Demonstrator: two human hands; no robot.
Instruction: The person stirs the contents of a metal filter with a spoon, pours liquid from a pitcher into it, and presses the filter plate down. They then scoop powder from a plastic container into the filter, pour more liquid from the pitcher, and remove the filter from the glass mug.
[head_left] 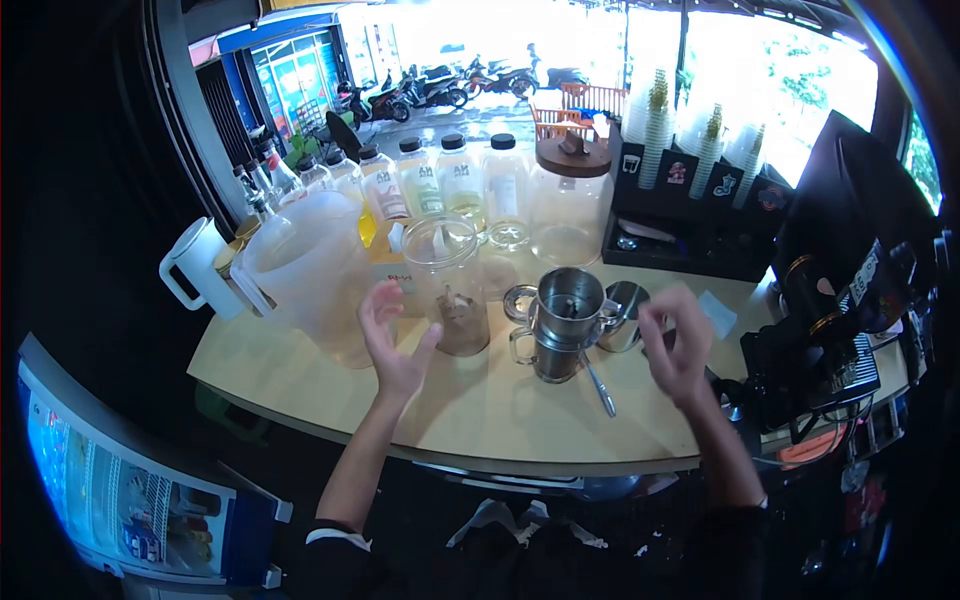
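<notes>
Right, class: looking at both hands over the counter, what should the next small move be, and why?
Probably bring the left hand forward to the clear jar and close it around the side. That hand is open, thumb and fingers spread with nothing between them, and the jar stands close by; the right hand is curled, and its grip is unclear.

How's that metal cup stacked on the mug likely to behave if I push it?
The metal cup may tip, since it sits high on the mug. Its shiny wall suggests it's stiff and perhaps a bit slippery.
</notes>
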